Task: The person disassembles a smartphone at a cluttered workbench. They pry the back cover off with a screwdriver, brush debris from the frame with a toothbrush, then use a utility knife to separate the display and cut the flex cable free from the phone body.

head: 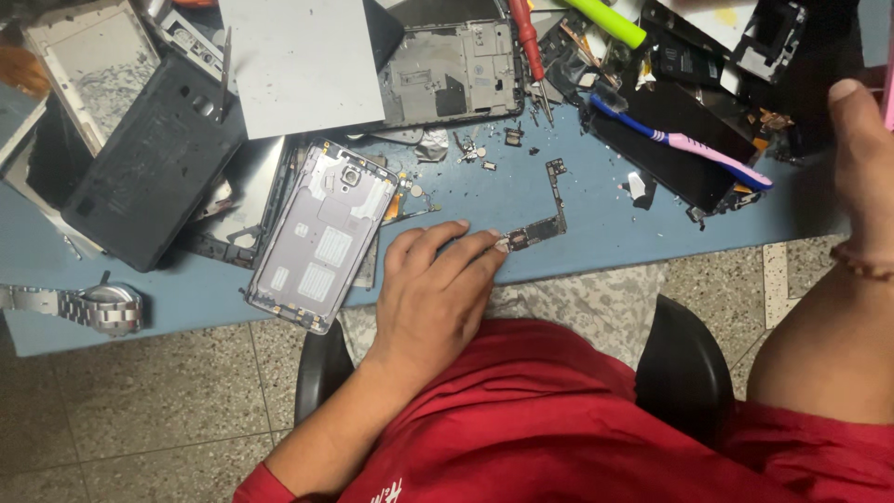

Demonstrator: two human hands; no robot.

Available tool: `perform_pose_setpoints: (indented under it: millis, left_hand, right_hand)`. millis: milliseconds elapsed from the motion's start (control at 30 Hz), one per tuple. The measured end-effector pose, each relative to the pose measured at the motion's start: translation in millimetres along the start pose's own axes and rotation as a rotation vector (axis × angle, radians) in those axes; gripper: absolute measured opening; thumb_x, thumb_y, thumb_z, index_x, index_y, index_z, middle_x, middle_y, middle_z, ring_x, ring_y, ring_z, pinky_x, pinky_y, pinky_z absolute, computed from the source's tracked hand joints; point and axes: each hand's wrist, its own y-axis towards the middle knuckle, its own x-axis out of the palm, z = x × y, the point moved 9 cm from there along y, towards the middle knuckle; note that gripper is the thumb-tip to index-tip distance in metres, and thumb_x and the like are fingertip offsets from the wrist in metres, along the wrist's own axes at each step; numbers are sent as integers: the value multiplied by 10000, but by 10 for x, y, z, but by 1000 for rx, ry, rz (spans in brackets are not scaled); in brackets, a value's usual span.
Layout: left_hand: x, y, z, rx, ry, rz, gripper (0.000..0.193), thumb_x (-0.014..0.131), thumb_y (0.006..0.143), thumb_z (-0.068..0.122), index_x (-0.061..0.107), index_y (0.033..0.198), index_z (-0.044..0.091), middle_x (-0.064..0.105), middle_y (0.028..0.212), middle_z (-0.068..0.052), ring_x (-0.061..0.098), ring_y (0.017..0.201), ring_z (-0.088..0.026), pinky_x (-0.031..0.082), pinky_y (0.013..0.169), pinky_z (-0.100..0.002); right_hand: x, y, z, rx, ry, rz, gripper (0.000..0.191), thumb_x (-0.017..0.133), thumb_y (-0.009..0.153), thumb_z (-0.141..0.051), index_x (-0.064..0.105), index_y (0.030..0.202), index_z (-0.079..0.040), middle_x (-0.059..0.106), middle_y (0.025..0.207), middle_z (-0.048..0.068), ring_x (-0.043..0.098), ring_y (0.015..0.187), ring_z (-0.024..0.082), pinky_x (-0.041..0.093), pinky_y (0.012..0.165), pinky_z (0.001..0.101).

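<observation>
1. The left hand [433, 298] rests on the near edge of the blue work mat [521, 200], its fingers curled and its fingertips [498, 244] pinching or pressing the near end of a bare phone circuit board [549, 219]; whether it is truly pinched or only held down cannot be told
2. The right hand [861, 158] is raised at the right edge of the view, thumb up, seemingly curled around something pink that is mostly out of frame; what it grasps cannot be told
3. The circuit board is L-shaped and lies flat on the mat, in the open patch right of the grey phone back shell [321, 237]. Its long narrow arm runs away from the person towards the far side of the mat, and its shorter, wider foot points left towards the fingertips
4. As a judgement of progress: the phone looks well stripped. The back shell lies open with its inside up, the board is already out of it, and small screws and scraps [470, 149] are scattered beyond. Nothing shows reassembly, so cleaning, checking or refitting the board seems still to come
5. Around this lie a blue and pink toothbrush [684, 142], a red-handled screwdriver [529, 42], a metal mid-frame [456, 70], a dark rectangular slab [154, 163] and a steel wristwatch [93, 307]
</observation>
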Motion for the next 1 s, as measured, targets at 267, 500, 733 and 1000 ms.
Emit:
perform_pose_setpoints:
  millis: [267,500,733,1000]
  left_hand:
    - [-3,-9,-4,-5,-4,4,287,753,879,79,715,1162,101,687,1266,-19,593,1227,-274,413,1057,-448]
    - [9,-13,-7,-3,-6,-4,292,750,879,76,714,1167,101,683,1258,-21,599,1218,-258,404,1061,-442]
    - [9,-20,-5,2,-13,-8,296,751,872,76,714,1165,103,682,1246,-23,601,1210,-255,405,1051,-440]
    - [-28,22,17,-12,-21,17,259,767,897,110,717,1151,94,687,1203,-26,604,1192,-260,408,1042,-441]
  right_hand:
    - [35,189,420,-83,8,-76,507,620,1114,-119,387,1526,66,713,1234,238,774,1163,272,637,1076,368]
    - [135,179,107,93,202,-112,572,665,1056,-125,378,1517,54,692,1254,153,755,1137,232,622,982,366]
    - [-122,109,475,179,213,-59,224,672,1107,-248,564,1210,-81,586,936,30,542,745,90,396,627,243]
    - [-195,-60,949,300,463,-7,164,674,1113,-215,572,1155,-93,580,857,7,515,663,56,366,566,211]
